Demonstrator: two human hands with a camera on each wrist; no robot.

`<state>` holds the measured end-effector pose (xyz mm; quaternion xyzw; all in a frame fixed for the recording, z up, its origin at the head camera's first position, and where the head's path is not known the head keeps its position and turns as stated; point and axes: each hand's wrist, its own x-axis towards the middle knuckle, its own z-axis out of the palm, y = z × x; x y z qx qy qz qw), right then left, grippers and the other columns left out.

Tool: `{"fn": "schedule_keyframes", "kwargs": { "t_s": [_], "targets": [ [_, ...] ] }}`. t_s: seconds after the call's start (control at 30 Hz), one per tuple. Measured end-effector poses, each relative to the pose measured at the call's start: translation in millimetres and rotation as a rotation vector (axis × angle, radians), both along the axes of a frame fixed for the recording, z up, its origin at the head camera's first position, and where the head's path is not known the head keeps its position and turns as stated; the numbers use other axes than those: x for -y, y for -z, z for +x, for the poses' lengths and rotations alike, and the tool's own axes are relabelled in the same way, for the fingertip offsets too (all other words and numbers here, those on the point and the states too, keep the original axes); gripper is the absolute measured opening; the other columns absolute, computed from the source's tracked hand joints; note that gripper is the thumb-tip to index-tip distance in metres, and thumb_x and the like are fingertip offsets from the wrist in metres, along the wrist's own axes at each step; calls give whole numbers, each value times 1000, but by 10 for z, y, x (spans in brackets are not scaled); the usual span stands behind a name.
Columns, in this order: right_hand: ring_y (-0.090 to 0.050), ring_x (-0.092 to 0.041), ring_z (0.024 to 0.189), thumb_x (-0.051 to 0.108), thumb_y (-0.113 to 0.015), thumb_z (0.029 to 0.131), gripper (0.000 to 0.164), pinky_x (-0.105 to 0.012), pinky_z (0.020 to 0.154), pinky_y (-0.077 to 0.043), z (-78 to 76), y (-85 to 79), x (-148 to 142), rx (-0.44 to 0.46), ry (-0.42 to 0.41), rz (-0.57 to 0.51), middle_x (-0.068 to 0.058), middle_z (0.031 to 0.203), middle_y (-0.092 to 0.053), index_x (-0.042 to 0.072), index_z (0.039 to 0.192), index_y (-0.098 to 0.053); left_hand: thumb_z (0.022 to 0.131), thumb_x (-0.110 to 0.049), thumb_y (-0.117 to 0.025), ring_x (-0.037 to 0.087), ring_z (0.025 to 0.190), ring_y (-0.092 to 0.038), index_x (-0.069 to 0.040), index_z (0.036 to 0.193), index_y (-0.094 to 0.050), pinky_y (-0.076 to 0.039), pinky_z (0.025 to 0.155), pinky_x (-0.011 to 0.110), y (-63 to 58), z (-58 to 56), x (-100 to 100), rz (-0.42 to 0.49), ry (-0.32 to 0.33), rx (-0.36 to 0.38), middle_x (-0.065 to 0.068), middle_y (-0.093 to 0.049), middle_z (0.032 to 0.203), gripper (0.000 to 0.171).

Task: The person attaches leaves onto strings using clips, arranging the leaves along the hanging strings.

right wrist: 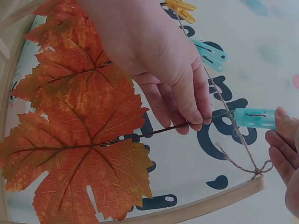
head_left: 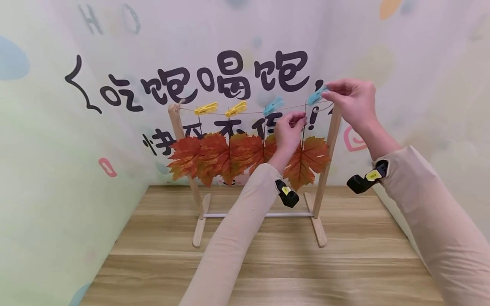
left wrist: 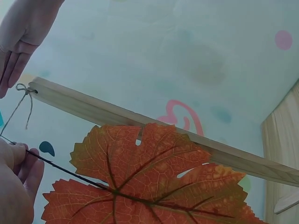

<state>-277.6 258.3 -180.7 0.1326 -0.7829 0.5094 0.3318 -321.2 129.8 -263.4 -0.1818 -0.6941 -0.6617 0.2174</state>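
Note:
My left hand [head_left: 289, 132] pinches the dark stem of an orange-red maple-like leaf [right wrist: 79, 140] between thumb and fingers. The stem's upper end reaches the twine [right wrist: 219, 91]. My right hand [head_left: 354, 100] pinches the tail of a blue clothespin [right wrist: 254, 118], whose front end meets the twine and stem tip. Whether its jaws grip the stem, I cannot tell. Further left on the line, another blue clothespin [head_left: 273, 105] and two yellow clothespins [head_left: 206, 109] hold stems of similar leaves [head_left: 214, 157], which hang side by side and overlap.
A wooden stand carries the twine between its left post [head_left: 177, 121] and right post [head_left: 332, 127], tied with small knots. A white rod [head_left: 289, 215] joins its feet on the wood-grain table [head_left: 153, 255]. Behind stands a patterned backdrop [head_left: 126, 51] with black lettering.

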Motion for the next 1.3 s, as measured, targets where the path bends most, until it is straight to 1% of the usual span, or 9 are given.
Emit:
{"fn": "schedule_keyframes", "kwargs": {
  "t_s": [0.07, 0.2, 0.4, 0.7, 0.87, 0.97, 1.13, 1.23, 1.3],
  "targets": [
    [-63, 1, 68, 8, -72, 76, 27, -10, 65, -48, -20, -3, -3, 9, -4, -9, 17, 71, -64, -4, 98, -68, 84, -8, -63, 11, 76, -63, -3, 97, -69, -48, 66, 11, 5, -3, -2, -6, -8, -11, 7, -68, 91, 16],
    [-63, 0, 66, 7, -73, 75, 24, -10, 65, -48, -65, -4, -9, 45, -24, -56, 15, 69, -65, -3, 97, -69, 84, -9, -63, 11, 76, -62, -3, 98, -69, -48, 67, 11, 11, 0, -5, -8, -10, -1, 7, -68, 92, 16],
    [-63, 0, 66, 7, -73, 74, 25, -10, 65, -47, -122, -8, 8, 99, -49, -95, 14, 69, -65, -2, 98, -69, 84, -8, -63, 10, 74, -62, -3, 98, -69, -49, 67, 11, 7, -9, -14, 17, -5, 7, 7, -68, 91, 16],
    [-62, 2, 68, 10, -68, 80, 35, -9, 67, -48, -126, -10, 73, 167, -59, -54, 13, 71, -64, -8, 110, -61, 84, -9, -63, 10, 73, -62, -4, 98, -69, -49, 66, 11, -3, -26, -7, 17, -15, 22, 6, -68, 90, 16],
    [-61, 4, 70, 13, -67, 81, 42, -10, 70, -48, -104, -19, 75, 217, -67, -57, 13, 75, -63, -8, 116, -57, 84, -9, -63, 10, 74, -62, -3, 97, -69, -49, 67, 11, 3, -25, -1, 15, -15, 8, 7, -68, 90, 16],
    [-61, 5, 72, 17, -69, 80, 46, -11, 74, -48, -88, -22, 74, 239, -57, -63, 13, 78, -63, -5, 118, -56, 84, -9, -63, 11, 75, -62, -2, 98, -69, -49, 67, 12, 8, -16, 9, 14, -15, -3, 7, -68, 91, 16],
    [-61, 4, 76, 20, -71, 78, 48, -10, 72, -47, -52, -6, 62, 244, -24, -66, 13, 83, -64, -1, 119, -57, 84, -9, -63, 12, 76, -62, -2, 99, -69, -49, 69, 12, 23, 5, 31, 4, -3, 1, 7, -68, 92, 17],
    [-61, 3, 77, 20, -72, 78, 47, -10, 69, -46, -27, 11, 51, 222, -10, -79, 13, 83, -64, 0, 119, -58, 84, -10, -64, 12, 75, -62, -3, 99, -69, -49, 68, 12, 31, 15, 39, -5, 5, -1, 7, -68, 92, 18],
    [-61, 2, 78, 19, -72, 78, 46, -10, 71, -47, -6, 16, 49, 204, -3, -90, 13, 82, -64, 1, 118, -59, 84, -10, -64, 11, 75, -62, -3, 99, -69, -49, 68, 12, 31, 25, 51, -7, 9, -5, 7, -69, 92, 18]
  ]
}}
